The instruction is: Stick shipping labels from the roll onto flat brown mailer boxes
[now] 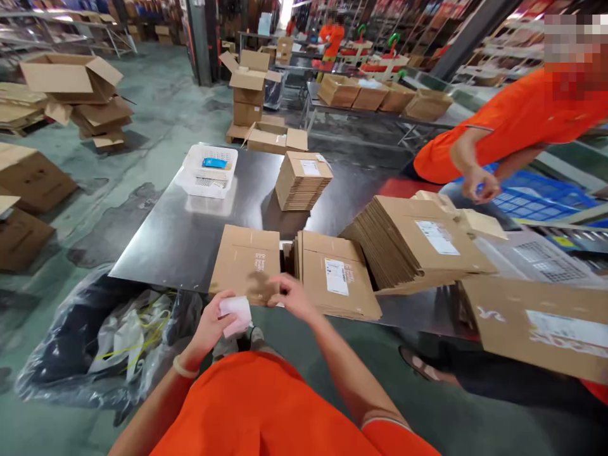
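My left hand (212,324) is closed on a small pinkish-white roll or pad of labels (239,315), held just off the table's front edge. My right hand (295,296) has its thumb and forefinger pinched together over the near edge of a flat folded carton (249,256). A tiny white bit shows by those fingertips, too small to name. Directly right of that carton lies a stack of flattened cartons (311,272), its top one bearing a printed white label (337,277).
A taller leaning carton stack (427,234), another flat-carton pile (306,180) and a white basket (209,168) share the metal table (156,237). A plastic-lined bin (61,367) stands at the left. A co-worker in orange (513,120) is at the right.
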Demonstrator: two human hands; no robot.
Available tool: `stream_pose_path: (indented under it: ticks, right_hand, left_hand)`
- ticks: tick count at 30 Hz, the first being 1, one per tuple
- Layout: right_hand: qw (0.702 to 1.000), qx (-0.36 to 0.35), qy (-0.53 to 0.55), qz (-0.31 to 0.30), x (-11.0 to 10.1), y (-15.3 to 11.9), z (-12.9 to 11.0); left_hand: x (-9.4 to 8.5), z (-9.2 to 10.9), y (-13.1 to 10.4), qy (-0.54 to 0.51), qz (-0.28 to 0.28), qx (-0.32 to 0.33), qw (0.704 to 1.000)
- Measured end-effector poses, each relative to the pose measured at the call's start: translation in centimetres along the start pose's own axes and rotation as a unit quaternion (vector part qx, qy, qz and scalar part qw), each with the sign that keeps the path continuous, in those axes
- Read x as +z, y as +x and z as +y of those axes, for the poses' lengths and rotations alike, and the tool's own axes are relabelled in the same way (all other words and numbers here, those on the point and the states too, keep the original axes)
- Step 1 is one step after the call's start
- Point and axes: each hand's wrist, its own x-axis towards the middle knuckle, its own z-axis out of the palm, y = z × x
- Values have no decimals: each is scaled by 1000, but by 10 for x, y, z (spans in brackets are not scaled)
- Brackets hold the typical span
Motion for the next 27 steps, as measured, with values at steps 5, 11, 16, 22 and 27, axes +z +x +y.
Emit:
stream_pose_path:
  ticks: [5, 11, 16, 22, 27]
  right_hand:
    - [958, 72, 162, -225, 141, -25, -14]
    - [962, 103, 224, -115, 147, -14, -23]
    - [968, 88, 205, -117, 144, -3, -33]
    - [969, 98, 209, -93, 137, -7, -29]
    - [987, 41, 156, -15, 132, -23, -21]
  left_hand:
    - [-28, -10, 12, -72, 241, 4, 968]
    - [-35, -28, -6, -101, 252, -117, 955]
    - [-20, -35, -18, -16, 105, -37, 994]
    - [-20, -33, -2, 33, 66, -35, 997]
    - [-22, -49, -3, 81, 77, -77, 991]
